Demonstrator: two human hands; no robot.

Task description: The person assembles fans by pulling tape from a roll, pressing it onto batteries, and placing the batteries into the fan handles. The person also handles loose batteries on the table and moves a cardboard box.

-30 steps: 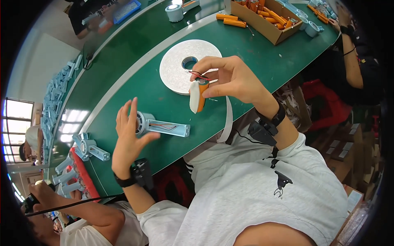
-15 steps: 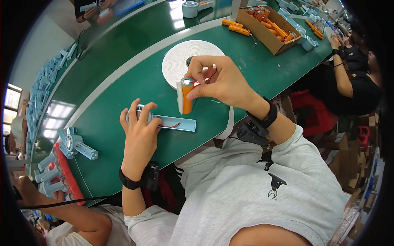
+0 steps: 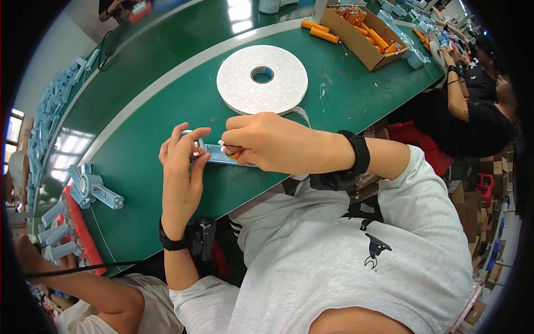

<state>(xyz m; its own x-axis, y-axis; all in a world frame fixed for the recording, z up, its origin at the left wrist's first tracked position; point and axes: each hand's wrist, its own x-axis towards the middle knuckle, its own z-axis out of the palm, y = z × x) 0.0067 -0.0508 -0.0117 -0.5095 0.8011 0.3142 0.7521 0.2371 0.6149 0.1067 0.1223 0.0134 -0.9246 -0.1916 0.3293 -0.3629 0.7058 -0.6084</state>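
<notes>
My left hand grips the round end of a light blue plastic housing, with its fingers curled over the rim. The housing's long open handle part extends rightward under my other hand. Between the fingertips of my right hand is an orange cylindrical battery, held at the handle; my fingers cover most of it. Small white connectors on thin wires show by the fingertips of both hands. Whether the battery touches the inside of the handle is hidden.
Beyond my hands lies a large roll of white tape. A cardboard box of orange batteries stands at the far right, with loose batteries beside it. Blue housings lie at left near a red tray. Co-workers sit at both sides.
My right hand has brought the battery down and left to the housing's handle. The white strip seen beside the battery is out of sight now. My left hand stays on the housing.
</notes>
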